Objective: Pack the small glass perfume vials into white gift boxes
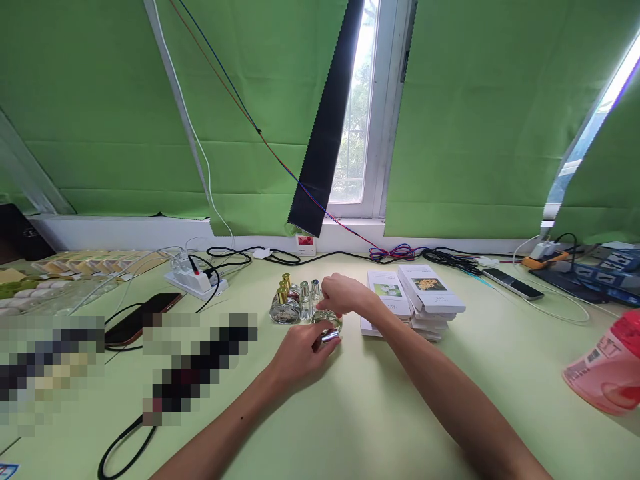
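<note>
Fingers (320, 343) of both hands pinch a small bottle (327, 327).

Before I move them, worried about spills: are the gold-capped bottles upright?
Upright: the gold-capped bottles stand on their bases beside the right hand, caps pointing up.

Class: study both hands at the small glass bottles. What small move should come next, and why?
Probably bring the silver cap in the left hand onto the round bottle that the right hand steadies: cap and bottle are close but not visibly joined.
</note>
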A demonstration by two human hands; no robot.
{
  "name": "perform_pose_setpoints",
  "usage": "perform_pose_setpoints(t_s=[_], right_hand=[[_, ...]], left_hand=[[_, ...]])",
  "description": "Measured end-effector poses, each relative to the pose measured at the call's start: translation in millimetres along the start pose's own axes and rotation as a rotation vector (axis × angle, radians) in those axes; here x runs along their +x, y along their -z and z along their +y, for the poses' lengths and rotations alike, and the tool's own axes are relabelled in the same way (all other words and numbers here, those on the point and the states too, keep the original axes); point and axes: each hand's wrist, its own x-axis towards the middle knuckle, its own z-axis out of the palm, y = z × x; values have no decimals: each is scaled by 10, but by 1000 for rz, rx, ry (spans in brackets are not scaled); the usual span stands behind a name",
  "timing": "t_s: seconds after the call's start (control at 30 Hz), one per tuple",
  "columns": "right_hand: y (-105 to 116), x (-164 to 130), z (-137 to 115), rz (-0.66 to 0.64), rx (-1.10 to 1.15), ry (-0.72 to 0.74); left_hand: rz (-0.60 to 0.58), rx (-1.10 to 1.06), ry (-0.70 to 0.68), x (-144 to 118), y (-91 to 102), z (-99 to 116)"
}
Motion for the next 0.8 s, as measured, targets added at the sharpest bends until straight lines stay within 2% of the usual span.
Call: perform_pose_setpoints(t_s=[0.17, 0.27, 0.63, 0.8], right_hand=[[40, -23, 23, 42, 40, -54], [82, -57, 25, 25, 78, -66], [59, -70, 55, -70, 261, 61], [40, -50, 50, -95, 273, 115]], left_hand=[[120, -4, 42, 10, -26, -51], [177, -37, 61, 17, -27, -62], [304, -119, 96, 26, -13, -65], [347, -159, 125, 24, -20, -76]])
